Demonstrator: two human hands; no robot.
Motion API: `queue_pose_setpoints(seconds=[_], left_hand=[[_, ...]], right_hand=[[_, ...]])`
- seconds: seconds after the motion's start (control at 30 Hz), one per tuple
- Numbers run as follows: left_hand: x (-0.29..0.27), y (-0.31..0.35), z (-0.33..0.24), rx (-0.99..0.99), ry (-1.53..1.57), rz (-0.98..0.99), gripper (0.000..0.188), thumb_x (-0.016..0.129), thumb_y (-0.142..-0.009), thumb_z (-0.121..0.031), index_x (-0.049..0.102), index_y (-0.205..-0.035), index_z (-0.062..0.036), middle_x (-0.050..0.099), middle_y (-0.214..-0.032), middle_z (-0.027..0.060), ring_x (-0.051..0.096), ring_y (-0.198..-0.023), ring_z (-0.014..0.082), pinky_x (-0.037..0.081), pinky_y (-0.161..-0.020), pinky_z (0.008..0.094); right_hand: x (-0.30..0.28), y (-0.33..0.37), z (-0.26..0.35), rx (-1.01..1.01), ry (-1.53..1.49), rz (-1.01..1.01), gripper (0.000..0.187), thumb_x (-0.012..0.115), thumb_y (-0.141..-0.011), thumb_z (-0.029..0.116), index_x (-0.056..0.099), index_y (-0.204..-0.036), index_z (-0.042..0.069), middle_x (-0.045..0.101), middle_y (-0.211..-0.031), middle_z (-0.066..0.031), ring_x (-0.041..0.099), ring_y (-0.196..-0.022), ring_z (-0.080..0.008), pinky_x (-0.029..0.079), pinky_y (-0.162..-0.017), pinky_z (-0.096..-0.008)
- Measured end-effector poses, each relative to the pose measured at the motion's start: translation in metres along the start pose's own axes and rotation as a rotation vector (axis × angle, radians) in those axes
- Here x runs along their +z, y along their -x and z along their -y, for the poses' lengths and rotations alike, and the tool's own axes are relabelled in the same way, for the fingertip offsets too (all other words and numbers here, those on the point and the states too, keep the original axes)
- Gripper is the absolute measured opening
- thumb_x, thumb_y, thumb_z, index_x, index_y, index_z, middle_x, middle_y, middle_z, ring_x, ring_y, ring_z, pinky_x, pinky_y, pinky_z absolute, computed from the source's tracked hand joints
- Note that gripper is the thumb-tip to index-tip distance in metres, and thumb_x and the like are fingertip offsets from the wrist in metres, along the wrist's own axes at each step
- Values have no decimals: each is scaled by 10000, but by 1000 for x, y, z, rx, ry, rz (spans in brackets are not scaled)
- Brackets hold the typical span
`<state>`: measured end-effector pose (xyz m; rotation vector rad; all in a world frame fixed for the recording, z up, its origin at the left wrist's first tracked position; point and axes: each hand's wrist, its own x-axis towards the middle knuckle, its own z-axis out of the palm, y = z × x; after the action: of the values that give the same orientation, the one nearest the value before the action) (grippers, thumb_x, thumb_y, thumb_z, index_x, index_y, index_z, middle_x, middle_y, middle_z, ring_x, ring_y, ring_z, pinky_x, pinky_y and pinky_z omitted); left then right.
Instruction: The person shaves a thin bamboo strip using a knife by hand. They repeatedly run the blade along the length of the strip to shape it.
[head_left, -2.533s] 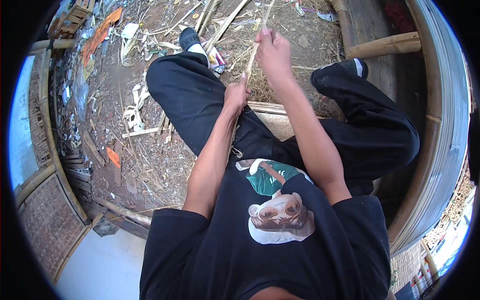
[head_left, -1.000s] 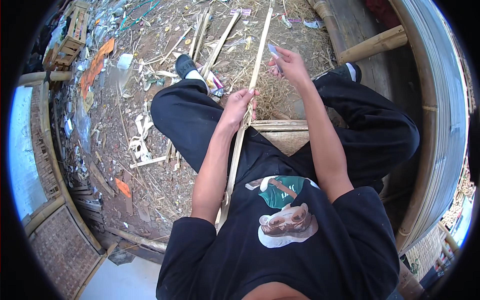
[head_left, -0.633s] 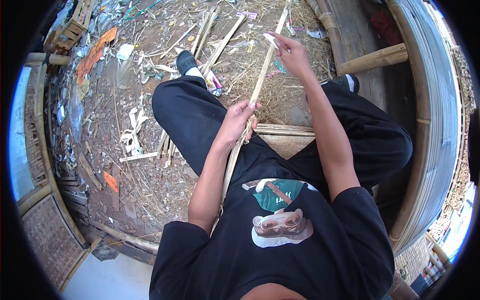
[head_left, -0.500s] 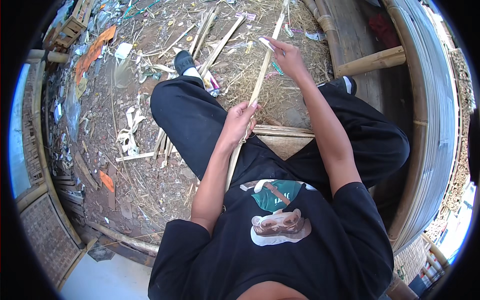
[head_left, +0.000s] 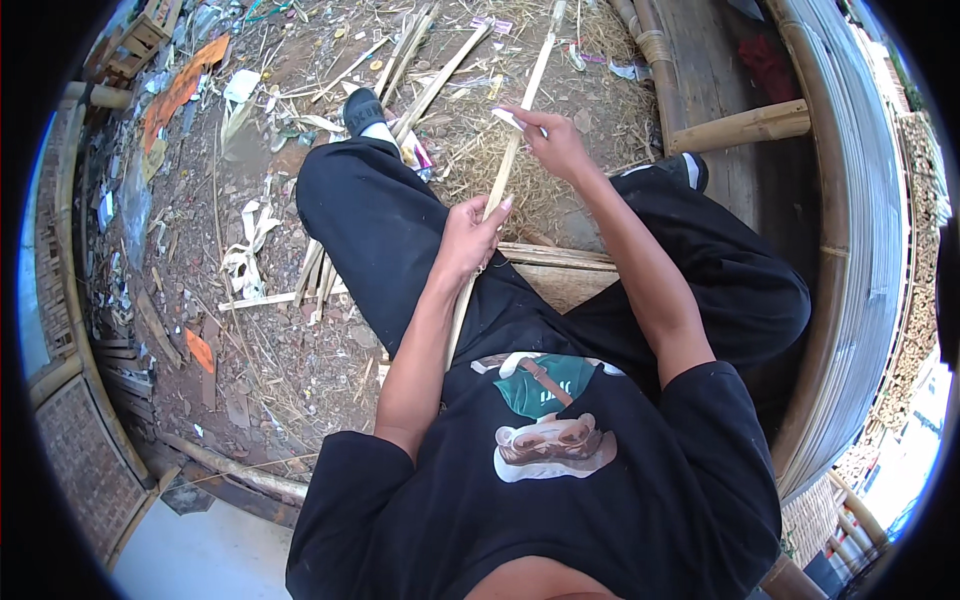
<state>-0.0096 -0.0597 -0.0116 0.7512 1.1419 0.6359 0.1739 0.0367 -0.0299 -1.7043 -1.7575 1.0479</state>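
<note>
A long, pale bamboo strip [head_left: 522,135] slants from the top of the view down past my lap, its lower end against my black shirt. Above my left thigh, my left hand [head_left: 468,238] is closed round it, thumb lying along the strip. Farther up, my right hand [head_left: 553,146] is closed on a short, pale blade-like piece [head_left: 508,118] that lies across the strip and touches it. The fingers hide most of that piece, so its exact kind cannot be made out.
Split bamboo pieces [head_left: 440,85] lie beyond my left foot, with more beside my left knee. Straw shavings [head_left: 495,150] and litter cover the ground. Below my hands is a wooden block [head_left: 560,280]. A bamboo-framed bench [head_left: 740,128] stands at right, near a bundle of long strips [head_left: 868,290].
My right hand has moved toward me along the strip, bringing the pale piece with it. My left hand keeps its grip. The whole view has shifted slightly.
</note>
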Motion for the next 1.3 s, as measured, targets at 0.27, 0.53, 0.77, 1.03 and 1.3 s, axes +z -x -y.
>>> queue_pose_setpoints(seconds=[0.27,0.53,0.77,1.03,1.3], left_hand=[[0,-4,3,-1,-45,1,256,612,-924,-286,566,-861,-42,423,-481,-47,344,-322,39,241,-305,217],[5,-5,3,1,-87,16,277,625,-915,-292,562,-815,-42,423,-475,-45,354,-337,48,251,-314,234],[4,-3,2,9,-167,-27,246,631,-908,-272,596,-852,-35,433,-485,-45,368,-351,44,268,-325,232],[3,-4,3,-7,-163,-4,262,635,-906,-284,589,-834,-36,443,-484,-34,373,-341,53,259,-320,232],[3,-10,9,-16,-205,-12,275,616,-918,-259,551,-763,-42,446,-484,-22,377,-330,68,273,-312,249]], right_hand=[[3,18,-3,-116,-54,-21,361,504,-920,79,636,-1201,264,686,-941,-144,625,-733,-136,498,-685,-294],[1,10,-14,-121,-47,-202,372,497,-906,54,630,-1207,227,685,-940,-177,685,-749,-248,510,-698,-323],[16,25,-10,-6,-79,-51,397,473,-929,60,573,-1280,216,666,-1069,-174,667,-948,-200,495,-815,-298],[30,31,-24,-151,-219,-97,386,449,-947,44,554,-1306,141,537,-692,-5,491,-666,-43,416,-615,-233],[14,32,-10,69,-173,71,361,457,-966,145,541,-1317,164,483,-583,-14,509,-574,-83,440,-573,-280]])
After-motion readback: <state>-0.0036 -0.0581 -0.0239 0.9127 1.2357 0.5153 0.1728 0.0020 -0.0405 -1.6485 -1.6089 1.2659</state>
